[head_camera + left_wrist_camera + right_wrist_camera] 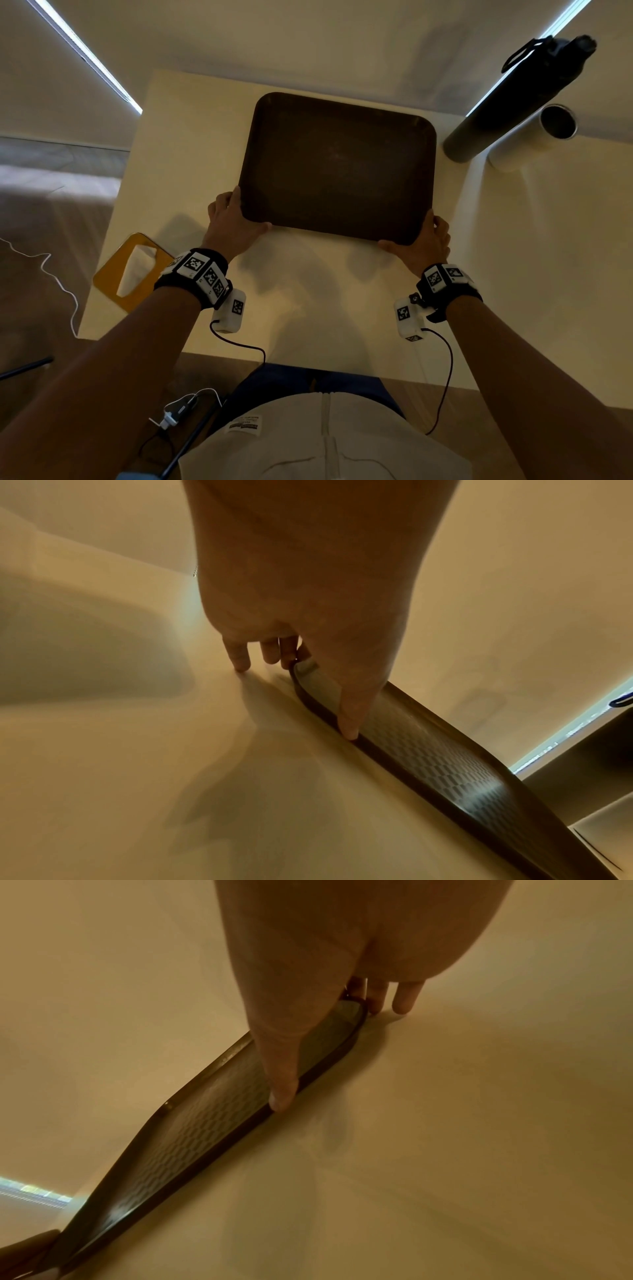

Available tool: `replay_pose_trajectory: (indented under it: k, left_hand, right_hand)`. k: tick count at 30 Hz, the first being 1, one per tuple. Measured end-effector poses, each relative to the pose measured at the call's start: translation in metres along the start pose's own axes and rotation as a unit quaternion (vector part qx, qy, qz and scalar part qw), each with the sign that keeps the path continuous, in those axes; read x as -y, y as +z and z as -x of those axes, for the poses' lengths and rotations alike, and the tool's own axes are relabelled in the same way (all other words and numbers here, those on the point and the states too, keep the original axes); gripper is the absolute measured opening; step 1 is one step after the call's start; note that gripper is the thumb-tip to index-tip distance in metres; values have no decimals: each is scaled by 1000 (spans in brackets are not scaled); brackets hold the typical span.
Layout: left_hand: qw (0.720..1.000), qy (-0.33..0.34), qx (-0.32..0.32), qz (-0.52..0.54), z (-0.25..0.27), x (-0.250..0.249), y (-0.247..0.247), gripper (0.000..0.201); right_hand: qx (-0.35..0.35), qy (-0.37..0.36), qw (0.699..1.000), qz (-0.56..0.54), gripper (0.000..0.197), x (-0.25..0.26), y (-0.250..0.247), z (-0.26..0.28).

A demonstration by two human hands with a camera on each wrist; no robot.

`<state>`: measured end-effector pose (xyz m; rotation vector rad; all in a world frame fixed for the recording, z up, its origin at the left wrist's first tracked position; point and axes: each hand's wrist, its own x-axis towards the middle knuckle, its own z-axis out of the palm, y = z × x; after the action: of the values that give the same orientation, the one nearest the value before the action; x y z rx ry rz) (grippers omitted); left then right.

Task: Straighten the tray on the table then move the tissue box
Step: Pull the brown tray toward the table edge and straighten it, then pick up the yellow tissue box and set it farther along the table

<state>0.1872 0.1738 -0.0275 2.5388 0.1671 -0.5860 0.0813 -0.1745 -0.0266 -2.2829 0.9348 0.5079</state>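
Observation:
A dark brown tray (pixel 337 168) lies slightly askew on the white table (pixel 308 291). My left hand (pixel 236 219) cups its near left corner, thumb along the near rim and fingers down the left side. My right hand (pixel 424 240) cups the near right corner the same way. In the left wrist view the left hand (pixel 329 669) lays its thumb on the tray (pixel 428 750) rim, fingertips at the table. The right wrist view shows the right hand (pixel 301 1026) likewise on the tray (pixel 192 1137). A yellow tissue box (pixel 132 270) sits at the table's left edge, behind my left wrist.
A tall dark bottle (pixel 513 102) and a white cylindrical cup (pixel 534 137) stand on the surface to the right of the tray's far right corner. A white cable (pixel 58 284) trails on the floor at left. A wall runs behind the table.

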Motion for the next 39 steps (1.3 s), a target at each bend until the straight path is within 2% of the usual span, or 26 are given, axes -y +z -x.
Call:
replay_pose_trajectory:
  k: [5, 8, 11, 14, 16, 19, 23, 26, 29, 34, 36, 39]
  left_hand:
    - [1000, 21, 2, 4, 6, 1, -3, 102]
    - [993, 109, -35, 22, 24, -2, -13, 94]
    - [974, 218, -49, 32, 53, 1, -30, 73]
    - [962, 271, -42, -4, 88, 18, -48, 56]
    - [959, 277, -54, -21, 113, 37, -58, 49]
    - [965, 251, -71, -29, 146, 70, -76, 46]
    - [964, 251, -84, -6, 169, 123, -101, 48]
    - [961, 261, -92, 5, 172, 160, -121, 51]
    - [961, 266, -73, 7, 159, 197, -143, 61]
    - [973, 215, 57, 62, 118, 244, -163, 110]
    - [969, 222, 92, 60, 100, 254, -163, 119]
    - [960, 237, 131, 73, 82, 259, -159, 121]
  right_hand:
    - [-7, -4, 1000, 15, 135, 2, -2, 7]
    - [-23, -33, 999, 23, 136, 10, -3, 20]
    - [-3, -109, 994, 7, 116, 25, 1, 44]
    - [44, -214, 976, 13, 93, 41, 16, 74]
    - [97, -279, 955, 39, 85, 52, 33, 95]
    - [156, -360, 917, 73, 81, 73, 59, 125]
    - [214, -411, 882, 82, 76, 116, 95, 158]
    - [259, -413, 869, 85, 86, 150, 125, 173]
    - [299, -384, 870, 83, 103, 182, 155, 184]
    - [269, -303, 914, 34, 126, 216, 195, 206]
    - [248, -275, 929, 18, 129, 222, 208, 212]
    - [227, -242, 943, 0, 138, 225, 220, 223]
